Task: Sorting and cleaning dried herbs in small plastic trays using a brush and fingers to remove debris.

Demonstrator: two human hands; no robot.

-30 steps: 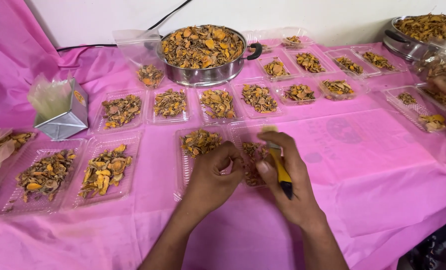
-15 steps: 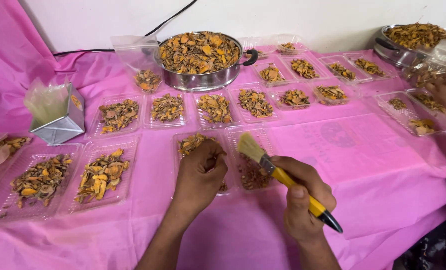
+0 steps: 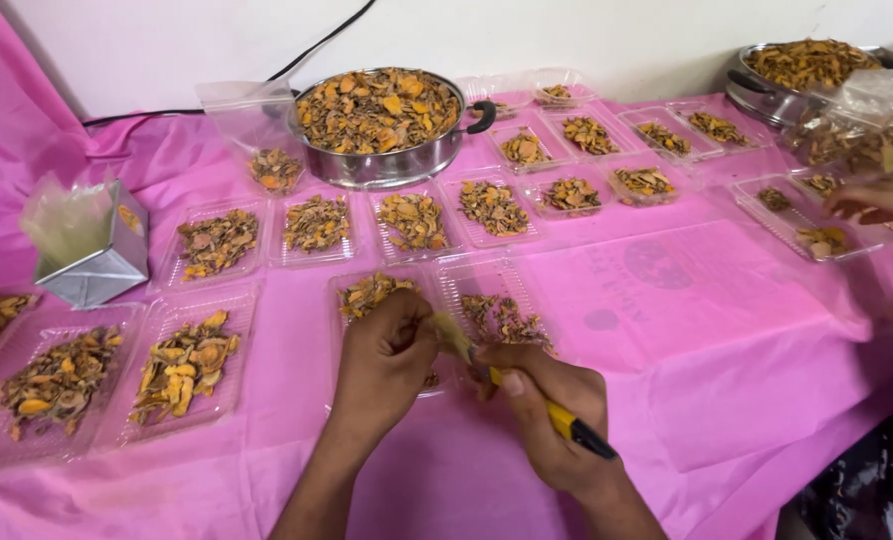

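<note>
The right hand (image 3: 551, 420) is bringing the yellow-handled brush (image 3: 526, 385) down from its raised tilt, its bristles now meeting the left hand (image 3: 386, 355) over the clear tray (image 3: 341, 330); a co-worker's hand (image 3: 871, 198) is reaching lower.

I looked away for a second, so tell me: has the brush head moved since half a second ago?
Yes. The brush has swung down and left: its bristles, earlier raised over the right clear tray, now sit low against the left hand, at the gap between the two front trays.
</note>
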